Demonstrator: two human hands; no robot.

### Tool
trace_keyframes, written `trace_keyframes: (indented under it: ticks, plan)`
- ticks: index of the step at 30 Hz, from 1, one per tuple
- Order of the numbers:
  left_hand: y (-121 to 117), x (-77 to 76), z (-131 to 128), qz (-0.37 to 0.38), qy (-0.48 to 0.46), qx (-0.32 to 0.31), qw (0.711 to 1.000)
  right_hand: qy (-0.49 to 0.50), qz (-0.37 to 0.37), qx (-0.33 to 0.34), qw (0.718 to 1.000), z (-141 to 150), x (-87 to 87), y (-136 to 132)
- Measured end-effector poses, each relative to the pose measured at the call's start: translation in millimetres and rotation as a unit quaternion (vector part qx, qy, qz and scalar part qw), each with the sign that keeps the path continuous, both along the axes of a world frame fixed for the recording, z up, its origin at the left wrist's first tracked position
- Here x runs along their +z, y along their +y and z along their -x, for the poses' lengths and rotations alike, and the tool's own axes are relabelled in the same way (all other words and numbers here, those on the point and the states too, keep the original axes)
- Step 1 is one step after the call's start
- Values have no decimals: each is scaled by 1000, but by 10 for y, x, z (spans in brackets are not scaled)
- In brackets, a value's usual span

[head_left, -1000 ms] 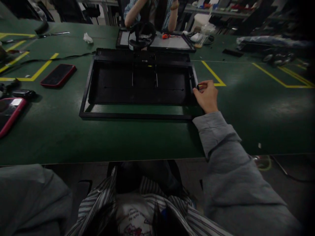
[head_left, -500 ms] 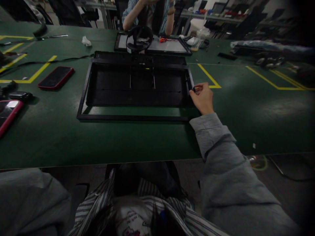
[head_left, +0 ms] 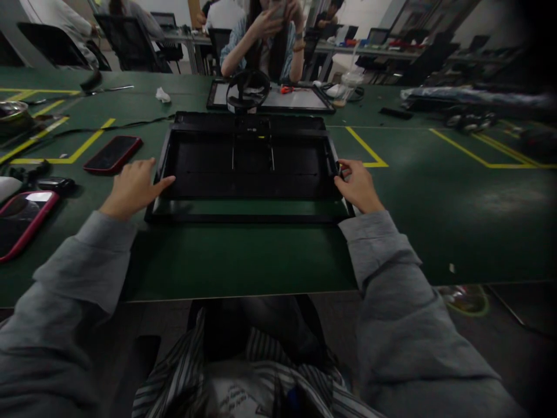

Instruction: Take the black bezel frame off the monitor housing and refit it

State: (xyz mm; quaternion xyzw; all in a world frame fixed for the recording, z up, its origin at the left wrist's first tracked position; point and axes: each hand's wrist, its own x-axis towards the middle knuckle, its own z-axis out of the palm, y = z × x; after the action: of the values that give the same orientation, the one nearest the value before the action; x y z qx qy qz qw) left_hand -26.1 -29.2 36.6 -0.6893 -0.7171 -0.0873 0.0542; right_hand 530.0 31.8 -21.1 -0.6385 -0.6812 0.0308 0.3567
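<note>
A black rectangular frame [head_left: 243, 219] lies on the green table, with a black recessed panel [head_left: 209, 184] inside it. Two thin metal rods and a bracket [head_left: 252, 125] sit at the middle of the panel's far side. My left hand [head_left: 133, 187] is at the frame's left side, thumb stretched over the edge and the other fingers outside, spread apart; whether it presses on the frame I cannot tell. On the opposite side, my right hand [head_left: 359, 186] has thumb and fingers closed on the frame's right edge. Its fingertips are partly hidden.
A red-cased phone [head_left: 113, 154] and a pink-cased phone [head_left: 26, 223] lie to the left. Beyond the frame stand a black ring-shaped part [head_left: 248, 90] and a pale panel [head_left: 300, 98]. A person [head_left: 261, 43] sits across the table. Wrapped material [head_left: 474, 98] lies far right.
My left hand has come up from below the table edge to the frame's left side. My right hand stays at the right edge. The view has tilted up slightly.
</note>
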Motion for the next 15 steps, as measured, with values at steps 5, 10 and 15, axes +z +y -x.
trace_keyframes:
  ticks: [5, 10, 15]
  plan:
    - [-121, -260, -85, 24, 3, 44, 999, 3, -43, -4, 999, 36, 11, -25]
    - [109, -109, -60, -78, -64, 45, 994, -6, -65, -30, 997, 119, 62, 68]
    - [610, -59, -73, -132, -168, 29, 976, -23, -71, -54, 996, 211, 101, 295]
